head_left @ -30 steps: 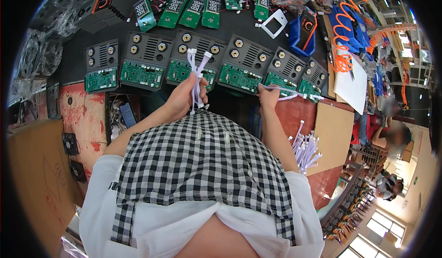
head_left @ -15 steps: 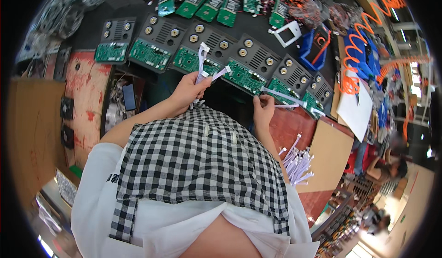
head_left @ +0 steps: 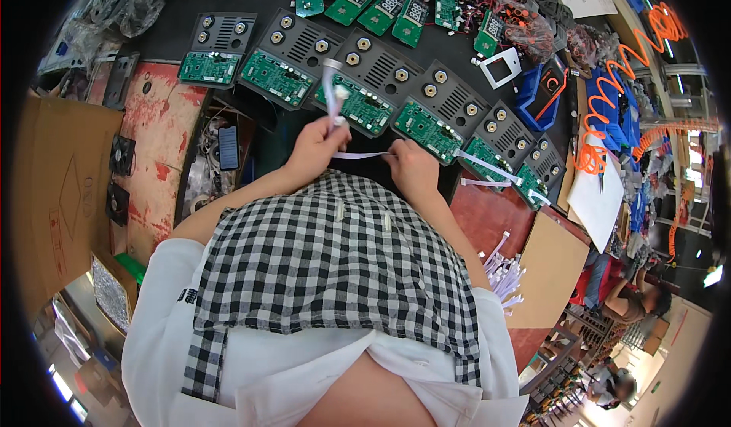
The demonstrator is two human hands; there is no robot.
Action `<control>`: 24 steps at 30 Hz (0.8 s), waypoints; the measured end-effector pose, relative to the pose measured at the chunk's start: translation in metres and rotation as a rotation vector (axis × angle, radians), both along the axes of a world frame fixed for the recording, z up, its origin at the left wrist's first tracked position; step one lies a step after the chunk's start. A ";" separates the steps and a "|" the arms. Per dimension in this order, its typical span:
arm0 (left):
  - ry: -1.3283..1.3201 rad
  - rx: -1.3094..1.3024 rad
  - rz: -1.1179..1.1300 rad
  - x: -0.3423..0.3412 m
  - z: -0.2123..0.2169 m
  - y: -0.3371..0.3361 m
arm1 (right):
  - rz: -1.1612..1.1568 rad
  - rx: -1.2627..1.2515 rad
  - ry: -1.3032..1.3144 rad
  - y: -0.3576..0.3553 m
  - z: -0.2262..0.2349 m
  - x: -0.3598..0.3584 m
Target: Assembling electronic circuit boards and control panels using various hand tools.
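Note:
My left hand (head_left: pixel 316 147) is closed around a few white ribbon cables (head_left: pixel 330 95); their connector ends stick up past my fingers, a little blurred. One more white cable (head_left: pixel 362 155) stretches sideways from that hand to my right hand (head_left: pixel 413 169), which pinches its other end. Both hands are above the checked apron (head_left: pixel 335 267), just short of a row of dark grey panels. Each panel carries a green circuit board (head_left: pixel 428 127) on its near part. At the right, a white ribbon cable (head_left: pixel 487 166) lies at the boards, with another cable (head_left: pixel 486 184) below it.
A bundle of white cables (head_left: pixel 502 278) lies by a cardboard sheet (head_left: pixel 552 275) on the red surface at right. Display boards (head_left: pixel 411 19), a white frame (head_left: pixel 501 69) and a blue bin (head_left: pixel 537 99) are farther back. An orange coiled hose (head_left: pixel 609 92) hangs at right.
My right hand has moved left from the right-hand boards and now pinches a cable end beside my left hand. The view has shifted, so the panels appear farther right and higher.

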State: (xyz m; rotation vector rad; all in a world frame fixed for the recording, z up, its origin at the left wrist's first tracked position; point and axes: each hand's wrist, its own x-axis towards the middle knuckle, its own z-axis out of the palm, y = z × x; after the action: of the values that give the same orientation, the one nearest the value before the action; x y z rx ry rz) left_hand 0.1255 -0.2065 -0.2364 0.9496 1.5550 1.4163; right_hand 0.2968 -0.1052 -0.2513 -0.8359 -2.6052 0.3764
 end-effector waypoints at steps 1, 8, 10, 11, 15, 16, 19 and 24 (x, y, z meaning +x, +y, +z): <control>-0.036 0.052 0.064 -0.009 -0.003 -0.001 | -0.064 0.005 -0.080 0.000 -0.006 0.000; -0.332 0.081 0.085 -0.064 -0.022 -0.015 | -0.509 -0.537 0.527 0.008 -0.041 -0.036; -0.341 -0.008 -0.013 -0.070 -0.029 -0.014 | -0.595 -0.508 0.477 0.006 -0.046 -0.051; -0.330 -0.044 -0.102 -0.072 -0.032 -0.013 | -0.630 -0.477 0.492 0.004 -0.047 -0.057; -0.342 -0.156 -0.255 -0.076 -0.040 -0.004 | -0.795 -0.311 0.293 -0.002 -0.043 -0.068; -0.342 -0.221 -0.284 -0.076 -0.041 -0.001 | -0.827 -0.336 0.262 -0.002 -0.041 -0.069; -0.274 -0.255 -0.345 -0.074 -0.046 0.013 | -0.831 -0.309 0.231 -0.002 -0.038 -0.074; -0.257 -0.233 -0.333 -0.064 -0.056 0.026 | -0.807 -0.227 0.311 -0.005 -0.040 -0.083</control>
State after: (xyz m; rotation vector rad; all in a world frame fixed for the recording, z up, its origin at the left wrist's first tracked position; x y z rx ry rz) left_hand 0.0615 -0.1806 -0.2928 0.8067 1.2702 1.0514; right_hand 0.2135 -0.1098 -0.2908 -1.6488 -1.7688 0.5065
